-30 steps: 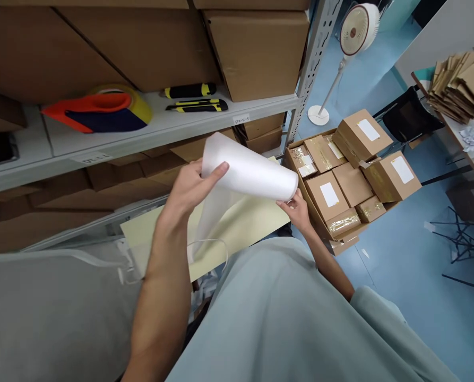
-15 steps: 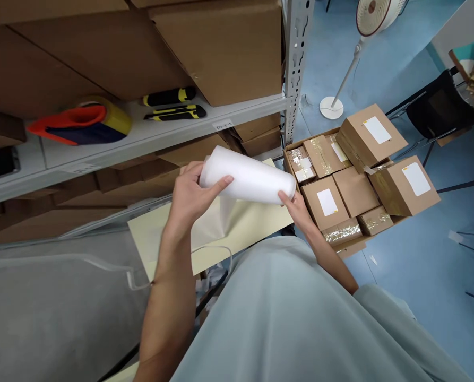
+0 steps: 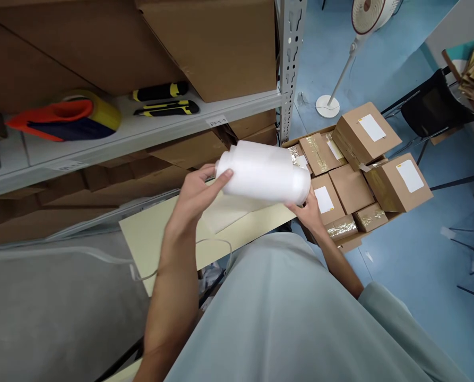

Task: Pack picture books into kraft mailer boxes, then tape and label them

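A white roll of foam wrap lies sideways between my two hands, held in the air over a pale yellow board. My left hand grips its left end, thumb on top. My right hand is closed around its right end from below, mostly hidden by the roll. A loose tail of the white sheet hangs under the roll onto the board.
A metal rack shelf carries a red and yellow tape dispenser, two black and yellow utility knives and big cartons. An open carton of small taped parcels sits on the blue floor to the right, near a standing fan and a black chair.
The roll has been wound tighter: the hanging sheet is shorter than before. Both hands have carried it slightly right and it now lies more level.
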A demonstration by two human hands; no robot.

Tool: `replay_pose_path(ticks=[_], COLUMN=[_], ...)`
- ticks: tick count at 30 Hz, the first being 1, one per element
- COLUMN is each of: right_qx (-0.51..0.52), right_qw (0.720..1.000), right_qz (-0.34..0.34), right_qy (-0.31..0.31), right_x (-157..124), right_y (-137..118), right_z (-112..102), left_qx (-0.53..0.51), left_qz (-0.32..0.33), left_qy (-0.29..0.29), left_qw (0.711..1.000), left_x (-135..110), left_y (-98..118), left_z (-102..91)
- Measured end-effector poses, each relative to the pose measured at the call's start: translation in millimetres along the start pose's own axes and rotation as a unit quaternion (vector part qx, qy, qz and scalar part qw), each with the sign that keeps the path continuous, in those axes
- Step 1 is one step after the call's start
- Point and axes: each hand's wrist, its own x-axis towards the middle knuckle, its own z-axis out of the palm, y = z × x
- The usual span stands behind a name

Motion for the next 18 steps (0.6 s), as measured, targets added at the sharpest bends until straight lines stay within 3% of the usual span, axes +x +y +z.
replay_pose_path(ticks=[4, 10, 14, 18], right_qx=[0.005, 0.044, 0.009, 0.01], right_qw=[0.999, 0.994, 0.997, 0.995], right_qz=[0.012, 0.088, 0.022, 0.055], right_qy=[0.041, 0.047, 0.073, 0.083], right_x=[-15, -39, -54, -68], right_y=[-10, -14, -23, -29], right_z=[-4, -3, 0, 10], left_qx=[-0.026, -0.042, -0.054, -0.054], left_qz=[0.006, -0.005, -0.006, -0.007], left_qy=[-0.041, -0.02, -0.033, -0.018], left_qw=[0.999, 0.999, 0.998, 0.998], left_x=[-7, -24, -32, -38], left_y=[-4, -11, -22, -34], left_z=[7.7, 16.3, 14.6, 15.1])
